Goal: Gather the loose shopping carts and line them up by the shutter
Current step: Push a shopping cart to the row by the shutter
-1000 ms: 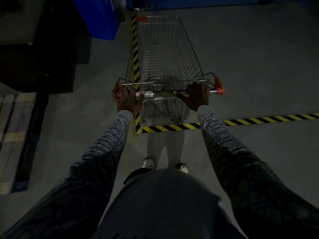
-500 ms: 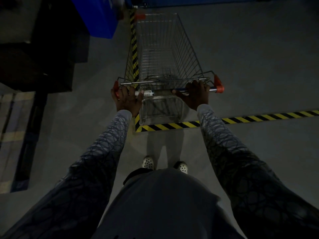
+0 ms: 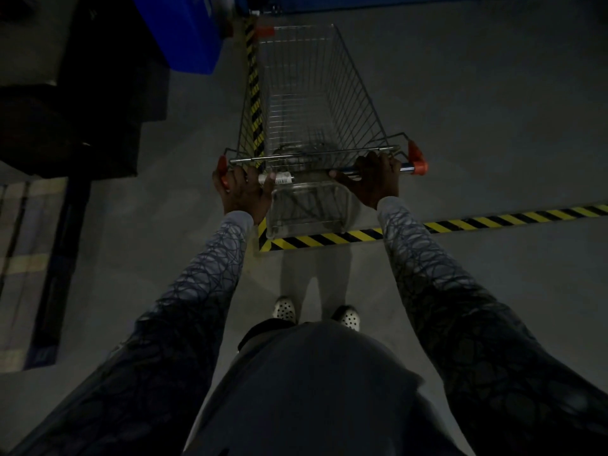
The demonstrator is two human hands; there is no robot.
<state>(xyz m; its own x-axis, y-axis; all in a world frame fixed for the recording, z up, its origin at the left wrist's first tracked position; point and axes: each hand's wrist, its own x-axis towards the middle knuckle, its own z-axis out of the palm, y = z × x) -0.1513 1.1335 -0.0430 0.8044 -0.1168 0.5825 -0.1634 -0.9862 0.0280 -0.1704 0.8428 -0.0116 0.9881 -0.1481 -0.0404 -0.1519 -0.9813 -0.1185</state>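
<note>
A wire shopping cart [image 3: 316,93] with orange corner caps stands straight ahead of me, its basket empty. My left hand [image 3: 241,190] grips the left end of its handle bar. Gripping the right part of the same bar is my right hand [image 3: 373,179], just inside the orange end cap. The cart's nose points at a blue surface [image 3: 329,0] along the top edge of the view, which may be the shutter. The cart's wheels are hidden under the basket.
Yellow-black hazard tape [image 3: 493,218] runs across the floor under the cart's rear and up along its left side. A blue bin [image 3: 187,31] and dark bulky objects [image 3: 65,110] stand at the left. Bare concrete floor [image 3: 493,110] spreads to the right.
The cart and both hands have moved slightly forward, toward the blue surface; the floor tape now lies a little nearer my feet. Both hands keep their hold.
</note>
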